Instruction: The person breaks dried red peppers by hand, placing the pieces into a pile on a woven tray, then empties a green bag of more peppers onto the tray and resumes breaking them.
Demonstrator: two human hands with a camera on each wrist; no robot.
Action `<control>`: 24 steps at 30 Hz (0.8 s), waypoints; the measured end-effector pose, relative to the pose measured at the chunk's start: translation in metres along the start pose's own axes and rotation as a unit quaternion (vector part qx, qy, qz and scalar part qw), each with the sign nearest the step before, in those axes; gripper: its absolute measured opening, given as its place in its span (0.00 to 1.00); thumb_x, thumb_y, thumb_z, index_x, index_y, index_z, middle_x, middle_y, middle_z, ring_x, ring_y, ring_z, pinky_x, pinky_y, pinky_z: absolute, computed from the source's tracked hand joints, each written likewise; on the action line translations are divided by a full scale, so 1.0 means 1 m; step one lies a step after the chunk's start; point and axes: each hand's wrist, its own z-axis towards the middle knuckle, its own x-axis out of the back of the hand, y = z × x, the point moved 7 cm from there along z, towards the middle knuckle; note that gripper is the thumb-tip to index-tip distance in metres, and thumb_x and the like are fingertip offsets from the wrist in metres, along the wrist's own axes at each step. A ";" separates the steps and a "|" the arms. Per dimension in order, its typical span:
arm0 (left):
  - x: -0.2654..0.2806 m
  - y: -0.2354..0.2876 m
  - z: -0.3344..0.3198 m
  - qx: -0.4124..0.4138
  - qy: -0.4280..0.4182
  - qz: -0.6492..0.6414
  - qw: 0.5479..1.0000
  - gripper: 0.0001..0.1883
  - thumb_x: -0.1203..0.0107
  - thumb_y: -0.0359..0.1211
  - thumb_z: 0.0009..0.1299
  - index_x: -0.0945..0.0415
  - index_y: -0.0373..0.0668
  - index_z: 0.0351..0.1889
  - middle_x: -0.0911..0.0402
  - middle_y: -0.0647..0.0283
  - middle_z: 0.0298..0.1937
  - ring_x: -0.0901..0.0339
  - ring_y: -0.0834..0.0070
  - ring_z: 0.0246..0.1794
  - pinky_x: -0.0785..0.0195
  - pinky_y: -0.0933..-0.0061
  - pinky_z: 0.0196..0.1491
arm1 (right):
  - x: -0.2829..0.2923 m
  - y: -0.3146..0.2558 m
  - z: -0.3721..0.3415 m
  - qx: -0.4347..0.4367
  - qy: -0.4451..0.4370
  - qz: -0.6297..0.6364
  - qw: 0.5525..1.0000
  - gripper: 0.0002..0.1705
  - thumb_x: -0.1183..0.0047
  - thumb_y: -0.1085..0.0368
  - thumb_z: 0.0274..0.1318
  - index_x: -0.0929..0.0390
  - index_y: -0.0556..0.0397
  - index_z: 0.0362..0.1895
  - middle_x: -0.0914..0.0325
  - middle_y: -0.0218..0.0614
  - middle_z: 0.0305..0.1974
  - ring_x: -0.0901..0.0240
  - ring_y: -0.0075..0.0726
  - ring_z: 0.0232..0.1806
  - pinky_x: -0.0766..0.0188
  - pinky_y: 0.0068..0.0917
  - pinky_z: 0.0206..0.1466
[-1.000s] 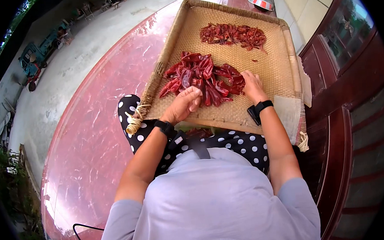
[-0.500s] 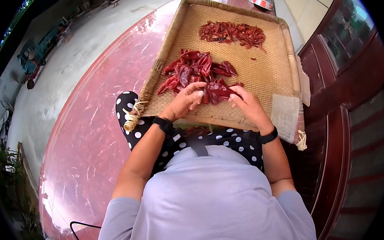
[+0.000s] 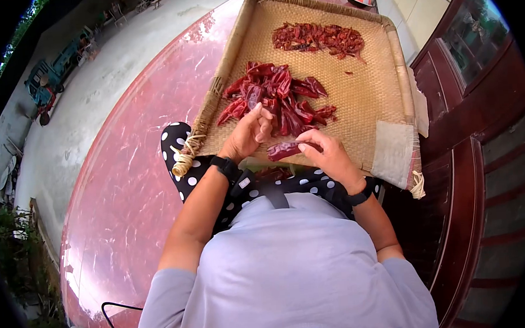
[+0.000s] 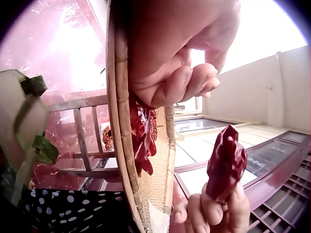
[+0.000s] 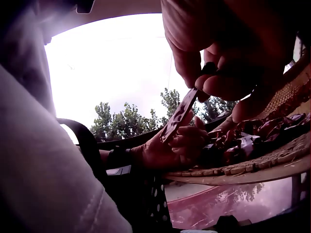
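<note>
My right hand (image 3: 329, 155) pinches one dried red chili pepper (image 3: 282, 151) at its stem end, over the near edge of the woven tray (image 3: 369, 97). In the right wrist view the chili (image 5: 179, 117) slants down from the thumb and fingertips. My left hand (image 3: 249, 135) is beside the whole-chili pile (image 3: 270, 94), its fingers curled and nothing visible in them. From the left wrist view, those curled fingers (image 4: 177, 85) hang above the tray's rim, while the wrinkled chili (image 4: 226, 162) stands up from the right hand's fingers.
Toward the tray's far side lies a heap of cut red chili pieces (image 3: 321, 39). The tray rests over the person's polka-dot trousers (image 3: 176, 136) on a glossy red surface (image 3: 135, 154). A cloth patch (image 3: 392, 150) covers its near right corner. Dark red doors (image 3: 449, 176) stand at right.
The right hand took a chili from the pile's right side, brought it toward the left hand, then lowered it nearer the body. The left hand stays near the pile with curled fingers.
</note>
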 end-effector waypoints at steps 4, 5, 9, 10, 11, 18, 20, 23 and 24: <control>0.001 -0.003 0.003 0.009 -0.012 0.041 0.999 0.18 0.59 0.47 0.79 0.28 0.43 0.41 0.36 0.71 0.18 0.42 0.82 0.16 0.49 0.79 0.23 | -0.027 -0.006 -0.009 0.026 -0.093 -0.124 0.988 0.11 0.43 0.60 0.57 0.21 0.50 0.42 0.19 0.41 0.35 0.20 0.45 0.36 0.26 0.35 0.40; 0.002 -0.004 0.003 0.009 -0.009 0.052 0.999 0.17 0.58 0.47 0.78 0.28 0.43 0.41 0.36 0.71 0.18 0.42 0.82 0.16 0.49 0.78 0.24 | -0.031 -0.006 -0.009 0.061 -0.084 -0.153 0.983 0.11 0.42 0.60 0.57 0.22 0.49 0.42 0.19 0.40 0.35 0.20 0.45 0.36 0.26 0.36 0.39; 0.001 -0.002 0.002 0.005 -0.004 0.072 0.997 0.15 0.55 0.46 0.77 0.28 0.44 0.40 0.34 0.70 0.18 0.41 0.82 0.17 0.48 0.77 0.25 | -0.029 -0.007 -0.007 0.089 -0.036 -0.178 0.979 0.13 0.41 0.59 0.56 0.23 0.46 0.45 0.20 0.35 0.34 0.21 0.42 0.34 0.26 0.36 0.36; 0.000 -0.002 0.002 0.005 -0.007 0.071 0.997 0.15 0.54 0.45 0.77 0.28 0.44 0.40 0.34 0.71 0.18 0.41 0.82 0.17 0.48 0.77 0.24 | -0.024 -0.005 -0.003 0.078 -0.031 -0.179 0.980 0.13 0.41 0.59 0.56 0.23 0.46 0.45 0.21 0.34 0.34 0.21 0.42 0.34 0.26 0.36 0.35; -0.001 -0.001 0.002 0.005 -0.010 0.069 0.998 0.14 0.54 0.44 0.77 0.28 0.44 0.40 0.34 0.71 0.18 0.42 0.82 0.17 0.48 0.77 0.24 | -0.019 -0.003 0.001 0.066 -0.025 -0.180 0.981 0.14 0.41 0.59 0.56 0.23 0.46 0.46 0.21 0.33 0.34 0.21 0.41 0.33 0.26 0.35 0.35; 0.003 -0.005 0.005 0.012 0.010 0.075 0.997 0.11 0.52 0.40 0.77 0.28 0.44 0.40 0.34 0.72 0.18 0.41 0.84 0.16 0.48 0.79 0.24 | 0.051 0.059 0.043 0.005 0.060 -0.390 0.919 0.20 0.49 0.71 0.56 0.28 0.52 0.55 0.26 0.42 0.53 0.32 0.54 0.55 0.31 0.45 0.56; 0.002 -0.004 0.003 0.017 0.017 0.077 0.997 0.11 0.52 0.40 0.77 0.28 0.44 0.40 0.34 0.72 0.18 0.41 0.84 0.16 0.48 0.80 0.23 | 0.054 0.076 0.052 0.012 0.042 -0.403 0.914 0.23 0.50 0.73 0.54 0.29 0.53 0.57 0.27 0.44 0.54 0.32 0.57 0.54 0.33 0.45 0.57; 0.002 -0.004 0.003 0.011 0.018 0.070 0.997 0.10 0.51 0.40 0.77 0.28 0.43 0.39 0.33 0.72 0.19 0.41 0.85 0.16 0.48 0.81 0.22 | 0.055 0.093 0.058 0.027 0.025 -0.417 0.908 0.22 0.46 0.73 0.51 0.26 0.52 0.54 0.24 0.43 0.51 0.32 0.54 0.53 0.32 0.45 0.56; 0.002 -0.004 0.003 0.008 0.015 0.066 0.998 0.10 0.50 0.39 0.76 0.27 0.43 0.39 0.32 0.72 0.20 0.42 0.85 0.16 0.48 0.81 0.22 | 0.055 0.092 0.059 0.026 0.022 -0.420 0.907 0.20 0.46 0.72 0.51 0.25 0.52 0.51 0.23 0.42 0.48 0.32 0.54 0.53 0.32 0.45 0.54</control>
